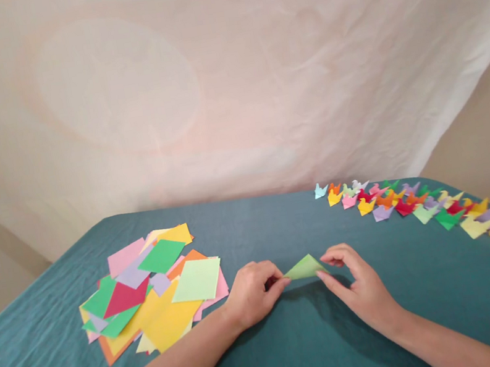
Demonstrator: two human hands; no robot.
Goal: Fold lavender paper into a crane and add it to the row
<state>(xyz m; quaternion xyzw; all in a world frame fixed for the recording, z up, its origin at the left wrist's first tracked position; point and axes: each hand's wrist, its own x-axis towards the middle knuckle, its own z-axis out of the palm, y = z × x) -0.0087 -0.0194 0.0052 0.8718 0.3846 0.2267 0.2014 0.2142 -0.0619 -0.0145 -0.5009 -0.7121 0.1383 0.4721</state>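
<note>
A light green sheet of paper [305, 267], folded into a triangle, is held up just above the cloth between my two hands. My left hand [254, 291] pinches its left corner between thumb and forefinger, the other fingers curled in. At the right corner is my right hand [358, 283], its thumb lying against the front of the paper. The right forefinger is raised a little above the thumb, near the paper's sloping edge. Whatever touches the back of the paper there is hidden.
Left of my hands lies a loose pile of coloured paper squares [166, 312]. Folded paper birds [403, 206] in many colours stand in rows along the right side. A dark teal cloth [278, 353] covers the table; a pale sheet [229, 86] hangs behind it.
</note>
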